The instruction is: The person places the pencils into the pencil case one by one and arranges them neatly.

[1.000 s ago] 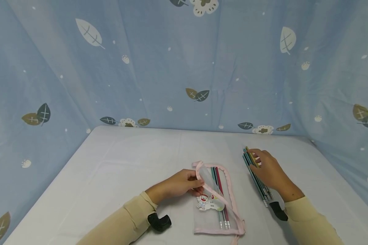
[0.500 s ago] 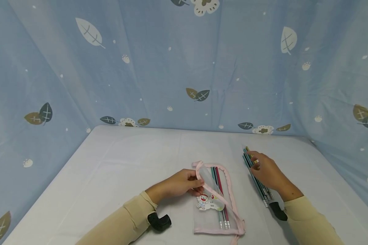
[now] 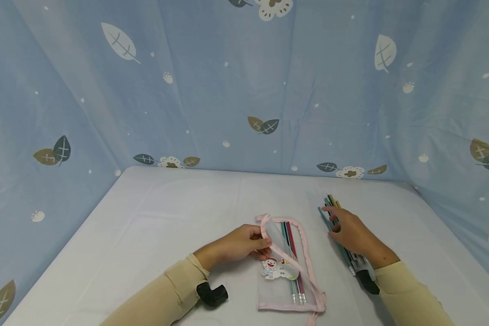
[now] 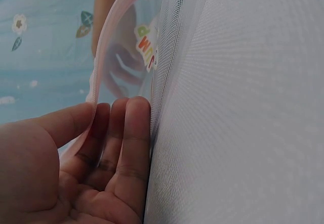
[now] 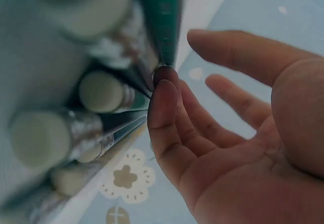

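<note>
In the head view my left hand (image 3: 244, 244) pinches the pink-trimmed edge of a see-through mesh pencil case (image 3: 279, 296) and holds its opening lifted. In the left wrist view the thumb and fingers (image 4: 135, 128) stand on either side of that trim. A few pencils (image 3: 290, 237), teal, black and red, lie inside the case, eraser ends toward me. To the right, my right hand (image 3: 350, 233) is over a bundle of loose pencils (image 3: 344, 256). Its fingers are spread and the thumb stands off. In the right wrist view the fingertips meet a green pencil (image 5: 164, 19) beside several eraser ends (image 5: 98, 91).
The pencil case and pencils lie on a white-covered table (image 3: 179, 203). A blue leaf-print curtain (image 3: 212, 90) stands behind and at both sides. Black wrist-worn devices (image 3: 212, 295) sit at both cuffs. A cartoon sticker (image 3: 279, 270) is on the case.
My right hand has loosened and spread, shifting slightly left. The pencils under it have fanned out, one teal pencil sliding left and the yellow ones showing more. My left hand has not moved.
</note>
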### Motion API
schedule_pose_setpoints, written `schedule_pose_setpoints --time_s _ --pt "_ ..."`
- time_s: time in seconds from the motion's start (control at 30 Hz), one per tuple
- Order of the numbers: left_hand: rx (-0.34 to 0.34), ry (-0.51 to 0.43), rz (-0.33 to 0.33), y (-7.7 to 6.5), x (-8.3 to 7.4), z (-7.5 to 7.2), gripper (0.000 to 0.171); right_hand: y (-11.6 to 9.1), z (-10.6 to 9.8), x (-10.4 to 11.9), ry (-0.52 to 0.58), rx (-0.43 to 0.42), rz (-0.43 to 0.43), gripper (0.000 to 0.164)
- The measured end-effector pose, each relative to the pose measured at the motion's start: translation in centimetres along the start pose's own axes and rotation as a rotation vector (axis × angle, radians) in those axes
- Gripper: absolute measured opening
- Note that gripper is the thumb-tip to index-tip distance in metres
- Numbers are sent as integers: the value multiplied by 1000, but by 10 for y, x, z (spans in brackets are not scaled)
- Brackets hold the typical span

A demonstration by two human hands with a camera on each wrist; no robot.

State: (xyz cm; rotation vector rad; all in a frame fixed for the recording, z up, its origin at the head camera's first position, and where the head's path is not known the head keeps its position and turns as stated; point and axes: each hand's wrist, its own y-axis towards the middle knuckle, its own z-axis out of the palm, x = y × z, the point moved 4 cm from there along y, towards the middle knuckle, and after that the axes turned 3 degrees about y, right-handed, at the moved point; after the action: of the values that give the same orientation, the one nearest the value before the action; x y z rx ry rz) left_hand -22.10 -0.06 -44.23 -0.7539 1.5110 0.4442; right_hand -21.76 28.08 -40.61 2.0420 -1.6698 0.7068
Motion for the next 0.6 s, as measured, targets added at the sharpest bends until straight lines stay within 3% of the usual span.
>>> schedule_pose_setpoints --time_s 0.6 --pt "-3 -6 -1 0 -1 1 20 0 4 6 -23 -14 -15 78"
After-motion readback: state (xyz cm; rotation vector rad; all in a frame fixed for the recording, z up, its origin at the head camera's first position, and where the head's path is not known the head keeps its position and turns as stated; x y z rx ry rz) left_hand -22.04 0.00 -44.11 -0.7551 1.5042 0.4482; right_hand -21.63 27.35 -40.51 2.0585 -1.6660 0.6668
